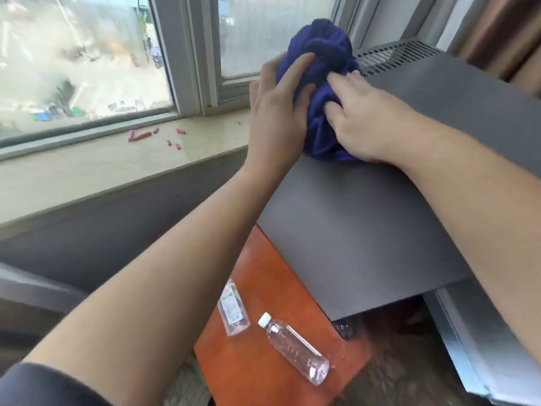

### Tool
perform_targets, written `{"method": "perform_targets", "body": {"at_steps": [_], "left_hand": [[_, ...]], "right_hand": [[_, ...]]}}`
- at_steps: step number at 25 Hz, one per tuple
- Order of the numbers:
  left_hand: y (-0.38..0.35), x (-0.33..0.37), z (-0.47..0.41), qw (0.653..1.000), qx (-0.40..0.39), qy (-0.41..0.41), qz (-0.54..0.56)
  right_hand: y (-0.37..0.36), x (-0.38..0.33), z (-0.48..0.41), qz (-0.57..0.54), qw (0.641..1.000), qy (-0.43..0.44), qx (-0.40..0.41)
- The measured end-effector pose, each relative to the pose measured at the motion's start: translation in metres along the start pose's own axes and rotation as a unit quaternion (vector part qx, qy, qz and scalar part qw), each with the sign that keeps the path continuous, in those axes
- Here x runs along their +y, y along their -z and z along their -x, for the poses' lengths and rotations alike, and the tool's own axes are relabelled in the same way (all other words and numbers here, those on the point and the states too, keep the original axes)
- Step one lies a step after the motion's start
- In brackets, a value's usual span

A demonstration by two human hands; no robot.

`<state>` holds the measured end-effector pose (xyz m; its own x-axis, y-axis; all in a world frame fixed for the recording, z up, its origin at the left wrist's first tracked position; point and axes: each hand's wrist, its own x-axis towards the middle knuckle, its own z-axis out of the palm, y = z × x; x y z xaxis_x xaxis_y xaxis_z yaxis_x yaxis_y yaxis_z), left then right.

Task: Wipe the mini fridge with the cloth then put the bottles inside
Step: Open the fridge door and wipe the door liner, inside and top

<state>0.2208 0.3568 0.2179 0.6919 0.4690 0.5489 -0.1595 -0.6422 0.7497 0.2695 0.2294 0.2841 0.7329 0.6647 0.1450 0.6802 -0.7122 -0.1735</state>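
Observation:
A bunched dark blue cloth [322, 68] sits on the grey top of the mini fridge [366, 224], near its far left corner. My left hand [278, 112] presses flat against the cloth's left side. My right hand [369, 121] grips the cloth from the right, fingers dug into its folds. Two clear plastic bottles lie on the orange-brown wooden surface [257, 361] below the fridge: one with a white cap [292, 347] and one with a label [232, 309] to its left. The fridge door [483, 332] hangs open at the lower right.
A pale stone windowsill [102, 171] runs along the left under a window, with small red and purple pieces [155, 136] scattered on it. A vent grille [392, 54] lies at the fridge's far end. A brown curtain [503, 30] hangs at the upper right.

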Motion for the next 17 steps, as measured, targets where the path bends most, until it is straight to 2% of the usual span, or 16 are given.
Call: {"method": "perform_targets", "body": {"at_steps": [2, 6, 11, 14, 17], "left_hand": [[-0.002, 0.008, 0.030, 0.999, 0.010, 0.002, 0.034], [-0.014, 0.039, 0.087, 0.996, -0.001, 0.022, 0.085], [-0.029, 0.101, 0.149, 0.995, -0.024, 0.011, 0.093], [-0.034, 0.135, 0.185, 0.996, -0.045, -0.015, 0.071], [-0.038, 0.153, 0.212, 0.996, -0.046, -0.051, 0.053]], "right_hand": [[0.001, 0.007, 0.029, 0.014, 0.999, 0.034, 0.010], [0.009, 0.029, 0.087, 0.045, 0.998, 0.046, -0.002], [0.029, 0.071, 0.183, 0.020, 0.998, 0.051, 0.010], [0.027, 0.088, 0.243, -0.044, 0.996, 0.046, 0.066], [0.006, 0.092, 0.289, -0.167, 0.975, 0.014, 0.144]]}}
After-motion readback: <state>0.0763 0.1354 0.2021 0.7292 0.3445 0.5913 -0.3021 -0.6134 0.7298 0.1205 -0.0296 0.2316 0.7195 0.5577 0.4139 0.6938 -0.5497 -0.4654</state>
